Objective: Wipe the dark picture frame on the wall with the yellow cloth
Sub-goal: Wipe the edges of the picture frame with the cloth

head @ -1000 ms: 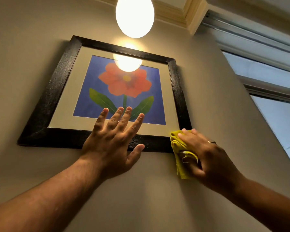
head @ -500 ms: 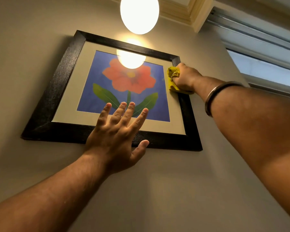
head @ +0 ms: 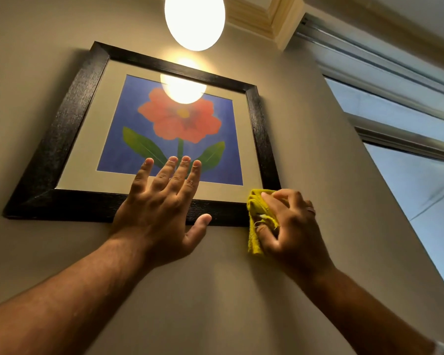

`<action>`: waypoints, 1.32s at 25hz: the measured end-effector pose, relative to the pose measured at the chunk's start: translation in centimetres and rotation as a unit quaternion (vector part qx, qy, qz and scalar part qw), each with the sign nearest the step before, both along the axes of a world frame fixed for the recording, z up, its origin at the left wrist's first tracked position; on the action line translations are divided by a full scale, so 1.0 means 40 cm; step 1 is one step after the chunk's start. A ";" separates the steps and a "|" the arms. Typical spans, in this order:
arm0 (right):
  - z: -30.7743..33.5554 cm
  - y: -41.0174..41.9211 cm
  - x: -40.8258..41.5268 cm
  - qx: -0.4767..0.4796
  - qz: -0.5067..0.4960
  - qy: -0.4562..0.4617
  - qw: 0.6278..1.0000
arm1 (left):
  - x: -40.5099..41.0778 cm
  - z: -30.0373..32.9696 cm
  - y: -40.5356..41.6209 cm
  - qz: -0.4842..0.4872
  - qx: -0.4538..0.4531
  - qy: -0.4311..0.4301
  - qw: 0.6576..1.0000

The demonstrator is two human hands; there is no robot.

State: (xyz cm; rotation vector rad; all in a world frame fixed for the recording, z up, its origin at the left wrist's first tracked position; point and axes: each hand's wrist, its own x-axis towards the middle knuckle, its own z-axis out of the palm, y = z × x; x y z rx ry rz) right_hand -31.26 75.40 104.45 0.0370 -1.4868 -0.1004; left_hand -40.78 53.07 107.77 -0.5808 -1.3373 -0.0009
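Observation:
A dark wooden picture frame [head: 59, 139] hangs on the beige wall, holding a red flower print on blue behind glass. My left hand [head: 162, 208] lies flat with fingers spread over the frame's bottom rail and the glass. My right hand [head: 290, 226] grips a bunched yellow cloth [head: 258, 221] and presses it against the frame's bottom right corner, which the cloth hides. Part of the cloth hangs below the frame against the wall.
A glowing white globe lamp [head: 194, 20] hangs just above the frame and is mirrored in the glass. To the right stands a window [head: 420, 175] with a metal rail above it. Bare wall [head: 215, 303] stretches below the frame.
My right hand has come down with the cloth along the frame's right side, from near the top right corner to the bottom right corner. My left hand stayed in place.

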 end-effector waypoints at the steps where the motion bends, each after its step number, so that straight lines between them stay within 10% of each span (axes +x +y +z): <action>1: 0.001 0.005 0.005 0.038 -0.006 -0.011 0.999 | 0.000 -0.001 0.000 0.001 -0.002 -0.002 1.000; 7: 0.089 0.116 0.040 0.034 0.045 0.011 0.998 | 0.002 -0.001 0.002 0.005 -0.003 -0.004 1.000; 14: 0.216 0.185 0.079 0.301 -0.049 -0.100 0.947 | 0.002 0.001 0.006 0.010 0.000 -0.004 1.000; 18: 0.360 0.161 0.073 0.119 0.006 -0.043 0.992 | 0.002 -0.001 0.003 0.002 0.006 0.001 1.000; 22: 0.328 0.144 0.057 0.291 -0.022 -0.112 0.950 | 0.002 -0.002 0.009 0.000 0.004 0.001 1.000; 33: 0.612 0.050 0.049 0.039 -0.104 -0.043 0.993 | 0.004 -0.004 0.003 0.007 0.001 0.003 1.000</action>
